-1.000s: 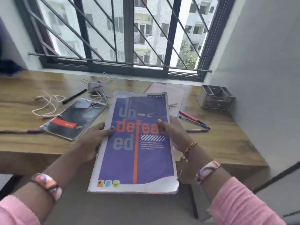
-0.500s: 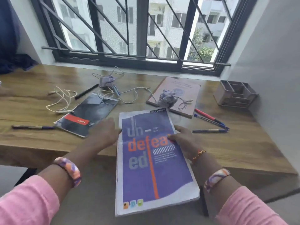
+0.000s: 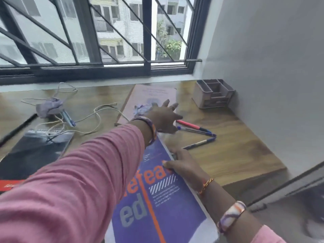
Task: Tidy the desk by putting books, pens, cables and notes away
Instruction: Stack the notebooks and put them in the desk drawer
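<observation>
**Two hands at work: one steadies a notebook, one stretches over the desk**

Two hands are busy. The right hand (image 3: 184, 165) holds the right edge of the purple notebook (image 3: 157, 199), thumb on the cover and fingers under the edge; the notebook's far end lies on the tabletop (image 3: 236, 151) while the near end juts past the front edge. The left hand (image 3: 163, 118), fingers spread and gripping nothing, reaches across above the pink notebook (image 3: 154, 93) and a crumpled lilac paper ball (image 3: 142, 108) lying on it; whether it touches either is unclear.

Just right of that hand lie a red pen (image 3: 190, 124), a blue pen (image 3: 194, 130) and a third pen (image 3: 201, 143) near the purple notebook's corner. A pink desk organiser (image 3: 213, 93) stands in the corner by the wall. To the left, a white cable (image 3: 94, 118) loops over a second crumpled paper (image 3: 49, 107), another blue pen (image 3: 67, 118) and a black notebook (image 3: 33, 153). A black pen (image 3: 19, 128) lies beside it.
</observation>
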The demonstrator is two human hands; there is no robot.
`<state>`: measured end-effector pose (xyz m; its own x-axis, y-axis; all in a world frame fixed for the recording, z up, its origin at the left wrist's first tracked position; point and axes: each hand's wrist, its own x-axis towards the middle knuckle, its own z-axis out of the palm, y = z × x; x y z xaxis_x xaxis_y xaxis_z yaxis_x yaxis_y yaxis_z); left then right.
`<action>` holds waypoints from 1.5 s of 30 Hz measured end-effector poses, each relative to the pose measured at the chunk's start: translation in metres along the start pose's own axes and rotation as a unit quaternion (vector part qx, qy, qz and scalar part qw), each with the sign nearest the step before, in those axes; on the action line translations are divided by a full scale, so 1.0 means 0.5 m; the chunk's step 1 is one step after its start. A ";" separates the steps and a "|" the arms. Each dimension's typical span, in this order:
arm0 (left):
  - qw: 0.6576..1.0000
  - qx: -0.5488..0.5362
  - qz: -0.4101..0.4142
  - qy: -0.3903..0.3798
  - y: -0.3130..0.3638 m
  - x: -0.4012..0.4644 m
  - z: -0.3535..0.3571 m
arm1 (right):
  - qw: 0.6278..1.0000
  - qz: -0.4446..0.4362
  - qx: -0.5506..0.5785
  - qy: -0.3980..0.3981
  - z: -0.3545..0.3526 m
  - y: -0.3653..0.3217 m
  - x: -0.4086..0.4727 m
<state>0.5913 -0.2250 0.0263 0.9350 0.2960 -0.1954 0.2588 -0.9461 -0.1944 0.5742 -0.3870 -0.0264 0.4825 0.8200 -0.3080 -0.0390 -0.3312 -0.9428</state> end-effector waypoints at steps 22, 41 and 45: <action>0.979 -0.076 -0.152 -0.113 -0.258 -0.052 0.088 | 1.000 0.009 -0.004 0.028 0.009 -0.017 0.035; 0.962 -0.129 -0.225 -0.089 -0.342 -0.182 0.143 | 0.991 0.053 -0.021 0.124 -0.018 -0.037 0.129; 0.956 -0.140 -0.240 -0.094 -0.352 -0.182 0.143 | 0.989 0.058 -0.005 0.138 -0.031 -0.036 0.137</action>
<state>0.4432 -0.0761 0.0094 0.6380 0.6989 -0.3234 0.7272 -0.6849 -0.0455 0.6214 -0.3323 -0.0286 0.6955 0.6186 -0.3656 -0.0993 -0.4212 -0.9015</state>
